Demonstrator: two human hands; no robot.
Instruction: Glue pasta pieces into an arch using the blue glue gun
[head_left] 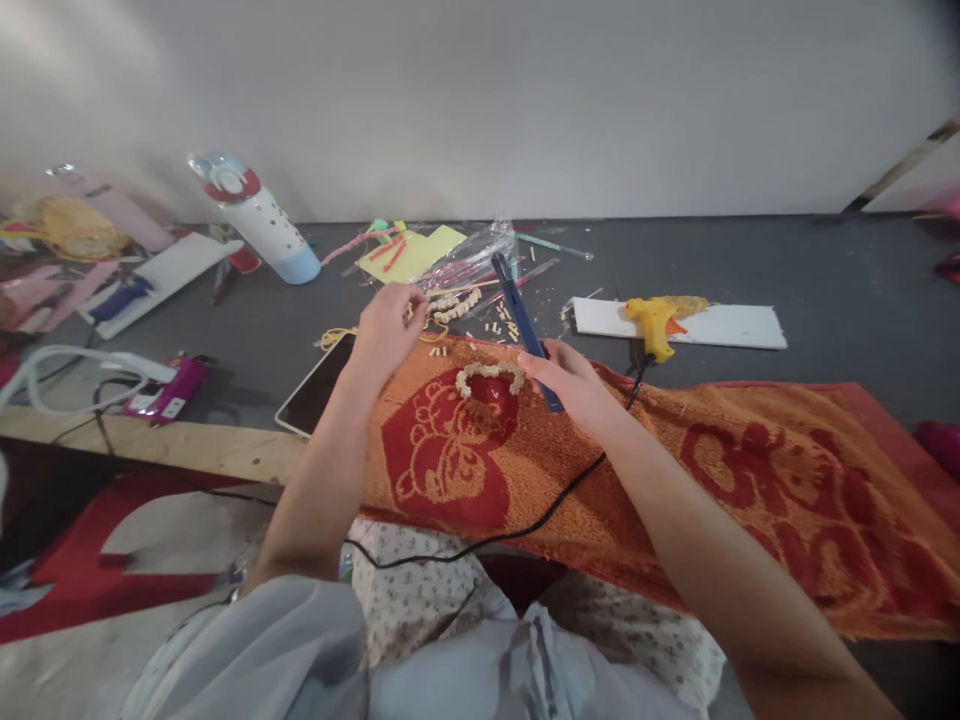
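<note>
Navy-blue slim tool point(527, 322), exact type unclear, mid-frame, pinched between thumb and fingers of right hand point(562, 378), standing tilted; left hand point(390, 325), left of centre, has fingers curled in, can't tell if pinching anything. Curved beige beaded strand point(491, 371) lies at centre on orange-red towel point(450, 480); yellow hot-glue gun point(655, 322) on white board point(739, 326), right of centre.

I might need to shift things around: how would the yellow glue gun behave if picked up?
The yellow glue gun looks like plastic, so it is probably rigid and fairly light. Its black cord runs across the orange-and-red towel and would likely drag behind. It lies on the white strip, and its pistol shape seems unlikely to roll.
</note>
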